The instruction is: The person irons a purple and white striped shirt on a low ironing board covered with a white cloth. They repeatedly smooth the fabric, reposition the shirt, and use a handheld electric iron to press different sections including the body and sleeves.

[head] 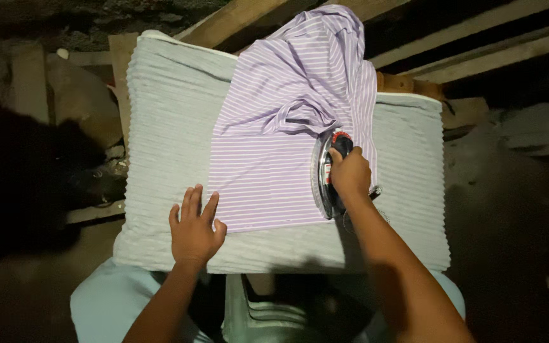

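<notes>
Right hand (349,174) wrapped tight round iron (326,181) handle, at 3 o'clock on striped shirt (268,171). Left hand (193,230) flat, fingers spread, pressing shirt edge and pad (160,127) at 7 o'clock.

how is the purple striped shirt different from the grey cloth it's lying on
The purple striped shirt has thin white stripes; the grey cloth is plain with fine ribbing. The shirt is smaller and covers only part of the cloth. The shirt is bunched and creased at its far end; the cloth lies flat. The right hand presses an iron on the shirt; the left hand lies flat, mostly on the cloth. Both are fabric spread out on the same surface.
</notes>
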